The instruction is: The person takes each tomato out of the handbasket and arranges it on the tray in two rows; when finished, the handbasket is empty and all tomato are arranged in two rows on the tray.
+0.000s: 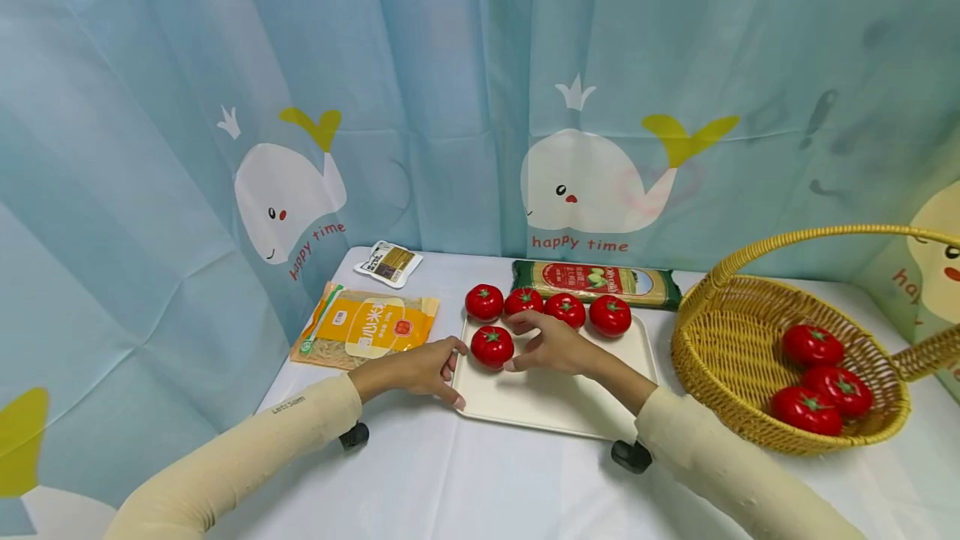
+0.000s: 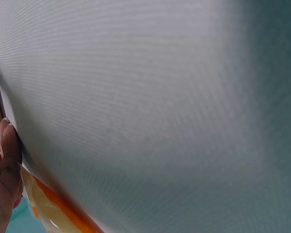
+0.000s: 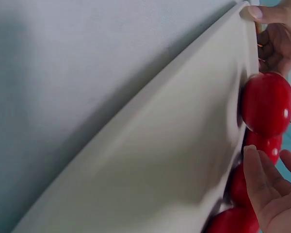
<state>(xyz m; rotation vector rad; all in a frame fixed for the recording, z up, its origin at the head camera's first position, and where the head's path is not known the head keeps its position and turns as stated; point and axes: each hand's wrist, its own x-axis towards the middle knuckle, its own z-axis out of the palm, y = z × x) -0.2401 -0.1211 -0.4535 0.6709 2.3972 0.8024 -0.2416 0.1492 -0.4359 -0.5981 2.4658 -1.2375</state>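
A cream tray lies on the white table. A row of red tomatoes stands along its far edge. One tomato sits alone in front, near the left rim. My right hand cups this tomato from the right with relaxed, curved fingers. In the right wrist view the tomato shows a gap to my thumb. My left hand pinches the tray's left rim, thumb toward the near corner. The right wrist view shows that left hand at the edge of the tray.
A yellow wicker basket with a tall handle stands at the right and holds three tomatoes. A green noodle packet lies behind the tray. An orange bag and a small sachet lie at the left. A whale curtain hangs behind.
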